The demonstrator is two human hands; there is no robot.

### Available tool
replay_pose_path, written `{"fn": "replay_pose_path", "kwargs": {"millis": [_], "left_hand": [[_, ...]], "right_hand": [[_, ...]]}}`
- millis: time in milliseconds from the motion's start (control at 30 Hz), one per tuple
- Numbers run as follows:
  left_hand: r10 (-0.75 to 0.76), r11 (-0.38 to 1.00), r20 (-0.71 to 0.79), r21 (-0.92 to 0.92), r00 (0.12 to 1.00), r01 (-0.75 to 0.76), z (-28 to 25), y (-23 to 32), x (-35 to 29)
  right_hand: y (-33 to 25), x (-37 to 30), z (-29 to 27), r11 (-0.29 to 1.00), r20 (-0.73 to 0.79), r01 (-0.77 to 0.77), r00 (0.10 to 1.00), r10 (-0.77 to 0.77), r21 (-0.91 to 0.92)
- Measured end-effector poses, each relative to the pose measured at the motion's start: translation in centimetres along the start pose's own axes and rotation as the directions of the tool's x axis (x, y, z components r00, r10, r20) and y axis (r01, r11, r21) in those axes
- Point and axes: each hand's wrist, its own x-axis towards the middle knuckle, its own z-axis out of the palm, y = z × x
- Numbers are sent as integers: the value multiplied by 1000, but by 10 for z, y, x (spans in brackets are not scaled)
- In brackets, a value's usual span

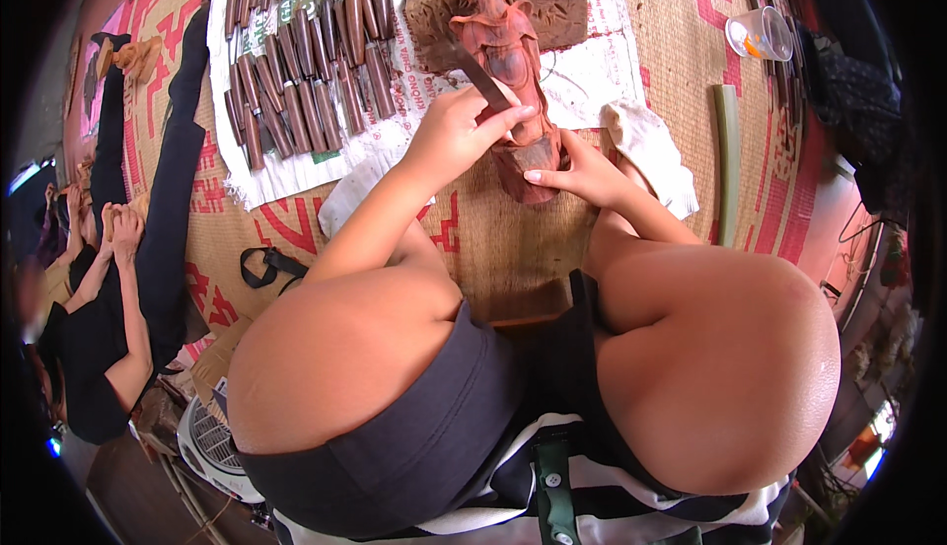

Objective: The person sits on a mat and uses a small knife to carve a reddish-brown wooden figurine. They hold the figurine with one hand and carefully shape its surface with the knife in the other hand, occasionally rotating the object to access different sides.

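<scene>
A reddish carved wooden figure (508, 67) lies lengthwise in front of me, its upper end across a worn brown wooden block (562, 12). My left hand (459, 139) is closed on a dark, flat strip (480, 76); whether it is a file, a blade or folded sandpaper I cannot tell. The strip slants along the figure's left side, and my left fingertips reach its lower part. Around the figure's near end my right hand (589, 178) is closed, the thumb lying across the wood.
Several wooden-handled carving tools (316, 111) lie in rows on a white printed sack (296, 178) at left. White cloths (651, 155), a clear plastic cup (760, 34) and a pale green rod (726, 165) are at right. A co-worker (109, 338) sits at far left.
</scene>
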Motion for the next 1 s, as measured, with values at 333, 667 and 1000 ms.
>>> {"fn": "replay_pose_path", "kwargs": {"millis": [333, 667, 1000], "left_hand": [[120, 992, -39, 31, 992, -118, 3, -5, -2], [72, 990, -232, -98, 970, -97, 10, -4, -1], [-9, 929, -254, -360, 967, -86, 19, -12, -1]], "right_hand": [[2, 1, 1, 999, 0, -27, 1000, 27, -19], [6, 2, 1, 999, -17, 5, 1000, -5, -34], [5, 2, 2, 999, -16, -11, 1000, 10, -50]]}}
